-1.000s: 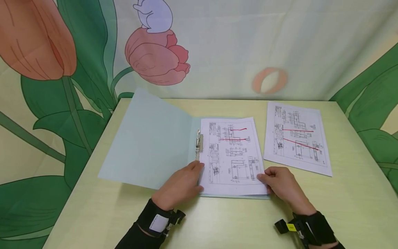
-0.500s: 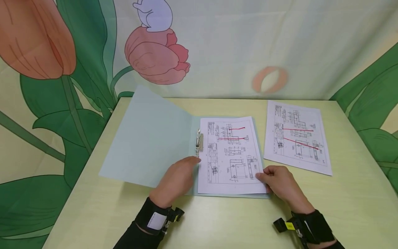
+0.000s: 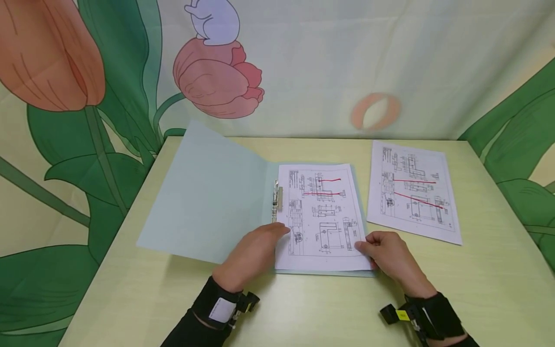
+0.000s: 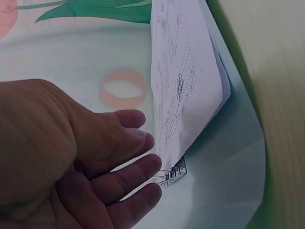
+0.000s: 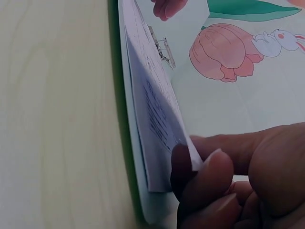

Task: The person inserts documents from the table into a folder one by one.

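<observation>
A light blue folder [image 3: 208, 202] lies spread on the table, with a metal clip [image 3: 277, 200] along its spine. White drawing sheets [image 3: 323, 217], the top one crossed by red lines, lie on its right half. My right hand [image 3: 392, 255] pinches the lower right corner of the top sheet between thumb and fingers; the right wrist view shows that sheet's corner [image 5: 194, 160] lifted off the paper below. My left hand [image 3: 253, 253] hovers over the sheets' left edge below the clip. In the left wrist view its fingers [image 4: 138, 169] are loosely bent and hold nothing.
Another drawing sheet or stack [image 3: 414, 193] with red lines lies to the right of the folder on the pale wooden table [image 3: 321, 308]. The folder's left cover stands partly raised. A cloth with printed tulips [image 3: 218, 79] hangs behind the table.
The top sheet has slid slightly left toward the clip, my right hand moving with it. My left hand drew back left from the sheet's edge, then came right over it again.
</observation>
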Demonstrator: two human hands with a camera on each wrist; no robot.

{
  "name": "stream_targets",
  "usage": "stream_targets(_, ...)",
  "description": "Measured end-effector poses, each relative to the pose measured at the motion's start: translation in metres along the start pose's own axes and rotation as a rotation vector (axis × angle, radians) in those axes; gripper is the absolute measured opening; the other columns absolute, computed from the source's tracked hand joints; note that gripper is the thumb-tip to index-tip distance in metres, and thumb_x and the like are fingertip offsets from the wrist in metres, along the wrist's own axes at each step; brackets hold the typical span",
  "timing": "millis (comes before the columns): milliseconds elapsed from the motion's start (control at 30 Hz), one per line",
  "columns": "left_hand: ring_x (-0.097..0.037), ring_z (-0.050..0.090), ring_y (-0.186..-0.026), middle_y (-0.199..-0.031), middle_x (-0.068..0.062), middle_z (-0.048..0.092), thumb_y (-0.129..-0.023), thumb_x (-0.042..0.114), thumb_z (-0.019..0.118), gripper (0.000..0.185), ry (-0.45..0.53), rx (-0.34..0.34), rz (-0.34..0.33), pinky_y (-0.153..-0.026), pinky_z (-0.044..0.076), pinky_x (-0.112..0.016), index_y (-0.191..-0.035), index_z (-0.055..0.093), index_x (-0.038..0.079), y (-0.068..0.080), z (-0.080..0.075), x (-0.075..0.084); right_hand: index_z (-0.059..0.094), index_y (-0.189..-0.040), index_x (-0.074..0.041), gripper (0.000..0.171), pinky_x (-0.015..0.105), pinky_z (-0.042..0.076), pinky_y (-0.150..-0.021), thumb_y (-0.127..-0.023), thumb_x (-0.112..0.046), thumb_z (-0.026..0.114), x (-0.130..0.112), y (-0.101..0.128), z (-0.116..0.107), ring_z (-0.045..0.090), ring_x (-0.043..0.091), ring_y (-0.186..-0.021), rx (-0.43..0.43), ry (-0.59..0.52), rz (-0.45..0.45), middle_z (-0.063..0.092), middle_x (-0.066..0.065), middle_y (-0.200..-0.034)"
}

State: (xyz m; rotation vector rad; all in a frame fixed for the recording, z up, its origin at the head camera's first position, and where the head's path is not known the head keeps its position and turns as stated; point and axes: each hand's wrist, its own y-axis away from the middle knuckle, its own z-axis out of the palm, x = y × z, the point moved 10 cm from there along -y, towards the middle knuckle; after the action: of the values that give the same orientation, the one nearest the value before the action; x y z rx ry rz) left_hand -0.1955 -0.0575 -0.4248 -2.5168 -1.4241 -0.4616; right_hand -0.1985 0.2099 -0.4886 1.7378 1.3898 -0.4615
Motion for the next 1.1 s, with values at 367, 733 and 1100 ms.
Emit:
stream_targets(367, -0.026, 0.064, -0.130, -0.135, -0.011, 0.071, -0.096, -0.007, 0.063, 0.039, -0.121, -0.019, 0.151, -0.112, 0.051, -0.037, -0.133, 0.069, 0.003, -0.005, 0.012, 0.019, 0.074, -0.091, -0.005, 0.032, 0.030, 0.039, -0.052, -0.104, -0.033, 0.066, -0.001, 0.001, -0.034, 0.056, 0.019, -0.063, 0.122, 0.123, -0.031, 0.065, 0.004, -0.074)
stream_targets(733, -0.026, 0.063, -0.130, -0.136, -0.010, 0.069, -0.097, 0.017, 0.075, 0.033, -0.195, -0.068, 0.187, -0.114, 0.049, -0.039, -0.128, 0.073, 0.007, -0.004, 0.026, 0.025, 0.075, -0.097, 0.002, 0.028, 0.030, 0.041, -0.052, -0.103, -0.023, 0.064, 0.004, -0.012, -0.079, 0.058, 0.021, -0.063, 0.301, 0.238, -0.095, 0.069, 0.008, -0.075)
stream_targets(1100, -0.025, 0.062, -0.130, -0.136, -0.009, 0.069, -0.096, 0.019, 0.077, 0.037, -0.184, -0.079, 0.165, -0.113, 0.049, -0.039, -0.131, 0.072, 0.007, -0.003, 0.028, 0.023, 0.072, -0.105, 0.010, 0.035, 0.035, 0.038, -0.053, -0.105, -0.022, 0.059, 0.020, -0.027, -0.133, 0.059, 0.032, -0.068, 0.433, 0.335, -0.034, 0.072, 0.026, -0.092)
